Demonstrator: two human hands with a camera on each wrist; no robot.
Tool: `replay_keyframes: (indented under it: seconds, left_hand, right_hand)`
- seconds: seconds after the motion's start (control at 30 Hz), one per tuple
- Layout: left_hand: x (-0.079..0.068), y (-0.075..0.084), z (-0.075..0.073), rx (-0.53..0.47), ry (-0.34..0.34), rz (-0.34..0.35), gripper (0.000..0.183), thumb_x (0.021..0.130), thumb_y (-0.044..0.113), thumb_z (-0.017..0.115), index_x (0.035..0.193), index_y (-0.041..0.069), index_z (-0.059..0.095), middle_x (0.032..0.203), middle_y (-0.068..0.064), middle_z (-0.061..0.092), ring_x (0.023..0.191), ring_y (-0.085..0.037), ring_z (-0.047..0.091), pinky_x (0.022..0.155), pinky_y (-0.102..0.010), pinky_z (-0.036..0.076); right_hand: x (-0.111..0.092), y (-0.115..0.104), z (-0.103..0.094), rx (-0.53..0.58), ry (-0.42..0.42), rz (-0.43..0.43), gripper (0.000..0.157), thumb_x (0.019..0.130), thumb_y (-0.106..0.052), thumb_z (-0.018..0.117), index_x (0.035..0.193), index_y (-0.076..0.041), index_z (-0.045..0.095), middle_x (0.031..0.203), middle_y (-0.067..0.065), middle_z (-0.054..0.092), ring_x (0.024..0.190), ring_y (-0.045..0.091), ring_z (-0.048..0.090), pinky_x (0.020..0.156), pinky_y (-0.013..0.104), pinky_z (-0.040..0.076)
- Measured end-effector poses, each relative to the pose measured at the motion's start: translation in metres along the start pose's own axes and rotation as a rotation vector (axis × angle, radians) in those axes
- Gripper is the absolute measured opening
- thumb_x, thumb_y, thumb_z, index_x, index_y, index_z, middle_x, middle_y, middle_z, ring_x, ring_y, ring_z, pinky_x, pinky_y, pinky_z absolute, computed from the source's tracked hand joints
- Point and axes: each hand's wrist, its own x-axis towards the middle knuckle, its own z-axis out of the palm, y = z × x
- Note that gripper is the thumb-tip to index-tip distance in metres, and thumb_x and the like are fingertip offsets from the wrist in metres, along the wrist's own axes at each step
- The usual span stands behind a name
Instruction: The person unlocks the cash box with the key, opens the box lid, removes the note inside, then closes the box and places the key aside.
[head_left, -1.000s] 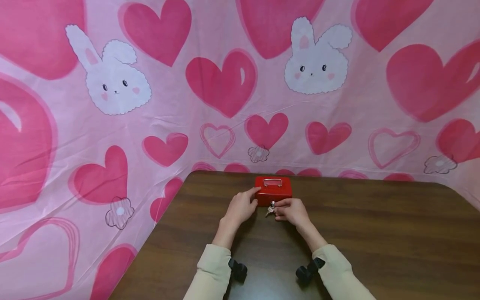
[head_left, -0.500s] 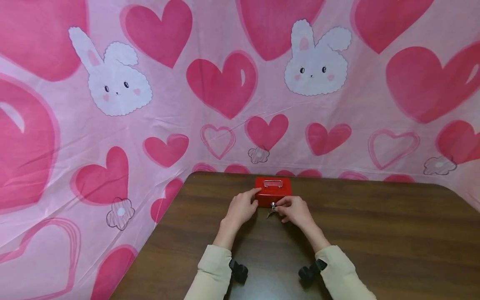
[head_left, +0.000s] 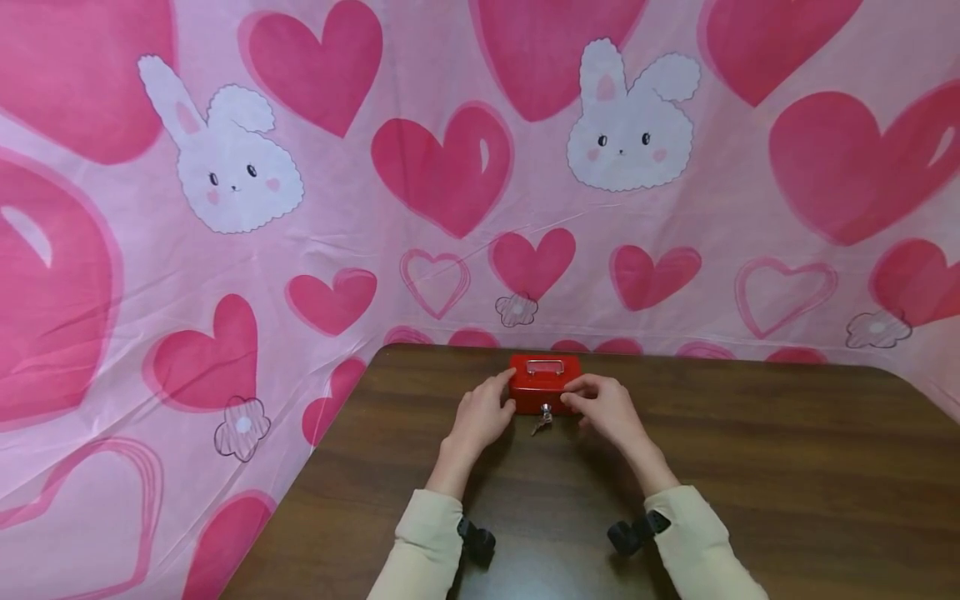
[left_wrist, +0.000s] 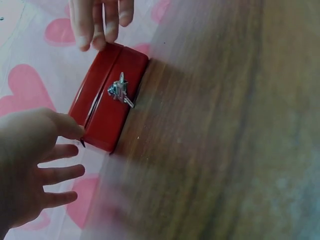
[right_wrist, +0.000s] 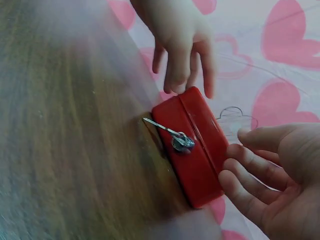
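A small red metal cash box [head_left: 531,389], lid down, stands near the far edge of the table with a wire handle [head_left: 545,367] on top. Its front lock holds a key, and a second key hangs with it; these keys [left_wrist: 120,90] show plainly in the left wrist view. My left hand [head_left: 482,415] is at the box's left end, thumb against the front corner and the other fingers spread. My right hand [head_left: 611,412] is at the right end, fingers bent a little and apart. Its fingertips [right_wrist: 231,176] overlap the box's edge; firm contact cannot be made out.
The brown wood-grain table [head_left: 750,467] reaches widely to the right and toward me. Behind and to the left hangs a pink cloth [head_left: 345,208] with hearts and rabbits. Each wrist wears a small black camera [head_left: 480,542].
My right hand has let go of the key and moved right to the box's right end. My left index finger has slid slightly back off the lid. The keys stay in the lock.
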Motion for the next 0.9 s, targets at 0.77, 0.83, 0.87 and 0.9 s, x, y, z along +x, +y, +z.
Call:
replay_keyframes:
  seconds: [0.77,0.83,0.87,0.9]
  left_hand:
    - [0.0,-0.003,0.004,-0.079,-0.005,-0.086,0.059,0.096,0.025,0.064,0.149,0.012,0.044,0.136,-0.01,0.064,0.119,-0.029,0.064,0.1,-0.05,0.05]
    - [-0.001,-0.003,0.004,-0.072,-0.003,-0.089,0.06,0.095,0.025,0.065,0.149,0.011,0.044,0.135,-0.011,0.064,0.119,-0.029,0.064,0.1,-0.05,0.051]
    - [-0.001,-0.003,0.004,-0.07,-0.006,-0.093,0.06,0.095,0.025,0.065,0.149,0.011,0.045,0.135,-0.011,0.064,0.119,-0.029,0.064,0.1,-0.05,0.051]
    - [-0.001,-0.003,0.004,-0.066,-0.009,-0.093,0.058,0.095,0.025,0.066,0.148,0.011,0.047,0.135,-0.011,0.064,0.119,-0.029,0.064,0.1,-0.05,0.051]
  right_hand:
    - [0.001,0.023,-0.008,-0.035,0.145,0.013,0.029,0.093,-0.015,0.069,0.117,0.001,0.066,0.109,0.021,0.07,0.089,0.026,0.067,0.066,0.02,0.053]
    - [0.001,0.024,-0.007,-0.026,0.122,0.02,0.033,0.093,-0.014,0.068,0.121,0.003,0.064,0.111,0.023,0.07,0.092,0.027,0.068,0.066,0.021,0.054]
    - [0.001,0.025,-0.007,-0.024,0.109,0.023,0.035,0.093,-0.013,0.068,0.122,0.004,0.063,0.112,0.024,0.07,0.093,0.028,0.068,0.066,0.021,0.054]
    - [0.001,0.026,-0.006,-0.025,0.098,0.024,0.037,0.092,-0.013,0.068,0.124,0.006,0.062,0.113,0.025,0.069,0.093,0.028,0.068,0.067,0.021,0.054]
